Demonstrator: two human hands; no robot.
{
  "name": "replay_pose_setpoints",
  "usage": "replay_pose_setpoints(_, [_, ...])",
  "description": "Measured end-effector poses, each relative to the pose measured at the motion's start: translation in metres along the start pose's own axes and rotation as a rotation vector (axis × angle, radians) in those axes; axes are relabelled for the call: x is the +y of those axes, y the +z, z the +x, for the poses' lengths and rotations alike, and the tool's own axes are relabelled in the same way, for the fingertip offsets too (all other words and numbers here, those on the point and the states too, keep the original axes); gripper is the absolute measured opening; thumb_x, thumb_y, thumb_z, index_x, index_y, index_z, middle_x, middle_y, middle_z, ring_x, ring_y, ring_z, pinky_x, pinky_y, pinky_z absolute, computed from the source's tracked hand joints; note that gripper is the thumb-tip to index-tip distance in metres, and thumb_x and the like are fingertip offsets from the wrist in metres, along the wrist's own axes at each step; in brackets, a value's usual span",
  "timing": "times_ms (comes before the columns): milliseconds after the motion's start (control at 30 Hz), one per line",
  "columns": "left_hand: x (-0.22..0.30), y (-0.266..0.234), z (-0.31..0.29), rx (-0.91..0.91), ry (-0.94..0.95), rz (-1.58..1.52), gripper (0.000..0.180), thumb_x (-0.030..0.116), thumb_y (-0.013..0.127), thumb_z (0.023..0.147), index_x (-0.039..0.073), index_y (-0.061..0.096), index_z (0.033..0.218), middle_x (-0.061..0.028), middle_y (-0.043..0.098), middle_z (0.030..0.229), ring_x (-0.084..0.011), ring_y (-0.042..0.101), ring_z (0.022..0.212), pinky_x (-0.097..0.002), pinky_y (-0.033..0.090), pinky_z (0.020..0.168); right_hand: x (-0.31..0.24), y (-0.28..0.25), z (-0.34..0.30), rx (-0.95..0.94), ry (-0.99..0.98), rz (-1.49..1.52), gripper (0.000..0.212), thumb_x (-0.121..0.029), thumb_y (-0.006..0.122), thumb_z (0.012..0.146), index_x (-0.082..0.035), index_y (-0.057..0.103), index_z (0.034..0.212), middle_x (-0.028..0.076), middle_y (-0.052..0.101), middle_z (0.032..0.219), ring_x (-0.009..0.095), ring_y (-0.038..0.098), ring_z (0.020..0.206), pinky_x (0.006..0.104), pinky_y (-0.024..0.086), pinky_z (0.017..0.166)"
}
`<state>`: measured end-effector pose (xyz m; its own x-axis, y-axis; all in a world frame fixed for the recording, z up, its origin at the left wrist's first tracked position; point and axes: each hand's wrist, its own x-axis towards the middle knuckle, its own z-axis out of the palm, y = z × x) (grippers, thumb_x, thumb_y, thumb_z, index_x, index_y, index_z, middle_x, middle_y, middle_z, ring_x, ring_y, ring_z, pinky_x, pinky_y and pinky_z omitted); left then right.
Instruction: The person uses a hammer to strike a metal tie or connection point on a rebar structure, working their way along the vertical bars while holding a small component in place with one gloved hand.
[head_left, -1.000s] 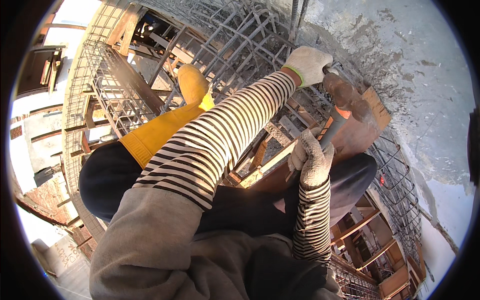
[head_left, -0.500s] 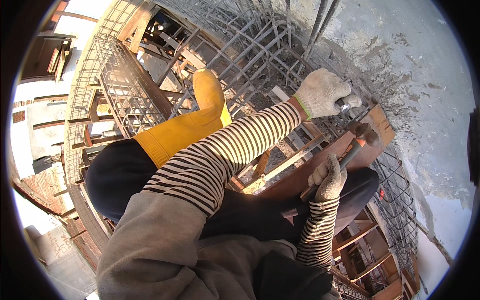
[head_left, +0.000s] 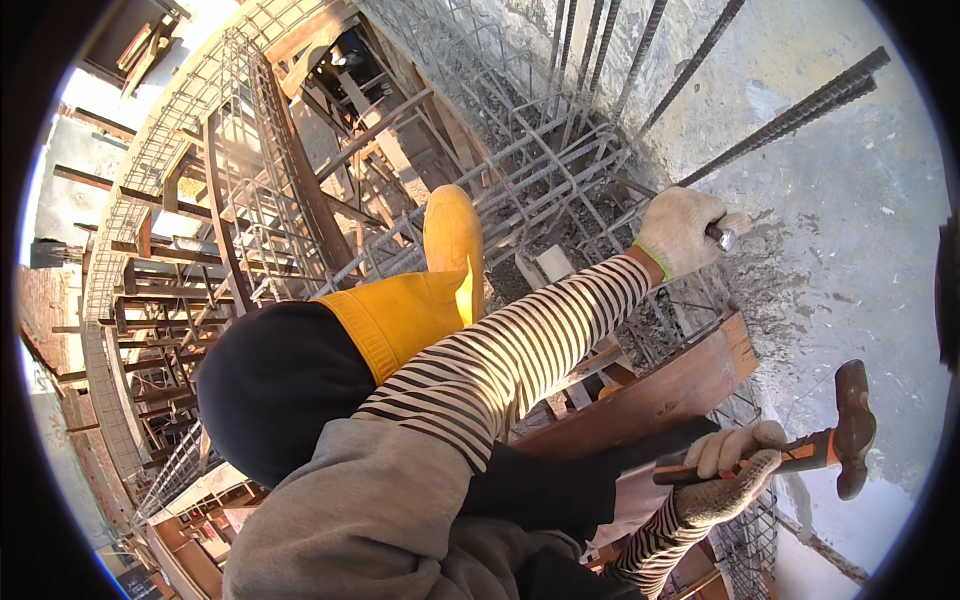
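1. Head view is showing the person perched over a rebar cage (head_left: 520, 190) at the edge of a rough concrete slab (head_left: 850, 250), one yellow boot (head_left: 452, 240) resting on the bars.
2. Left hand (head_left: 680, 232), gloved, is closing around a steel chisel (head_left: 722, 237), its tip sitting on the chipped concrete by the slab's edge.
3. Right hand (head_left: 728, 470), gloved, is gripping a hammer (head_left: 830, 440), its head raised off to the right, well apart from the chisel.
4. Judging by this, chipping is under way; the next blow is calling for a square hit on the chisel's end, clear of the left fingers.
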<state>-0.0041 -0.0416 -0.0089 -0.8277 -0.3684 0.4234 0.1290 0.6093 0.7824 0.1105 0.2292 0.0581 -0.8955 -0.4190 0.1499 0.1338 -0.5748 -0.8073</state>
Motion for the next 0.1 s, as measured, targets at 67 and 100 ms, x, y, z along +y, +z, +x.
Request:
replay_pose_setpoints(67, [-0.012,-0.004,0.013,-0.014,-0.011,0.018,0.027,0.030,0.075,0.076,0.005,0.064,0.075,-0.0188,0.063,0.072,-0.0420,0.066,0.077,-0.0514,0.051,0.074,-0.047,0.018,0.015,-0.063,-0.062,-0.016,0.041,-0.034,0.058,0.106,-0.002,0.050,0.132,0.012,0.059,0.070,0.025,0.063,0.052,0.0428,0.056,0.045])
replay_pose_setpoints(100, [-0.017,0.000,0.012,-0.027,0.024,0.029,0.026,0.030,0.074,0.076,0.006,0.065,0.075,-0.0180,0.064,0.072,-0.0415,0.066,0.078,-0.0515,0.052,0.075,-0.048,0.022,0.022,-0.079,-0.074,-0.025,0.041,-0.034,0.058,0.106,-0.002,0.050,0.132,0.012,0.059,0.070,0.025,0.063,0.052,0.0428,0.056,0.045])
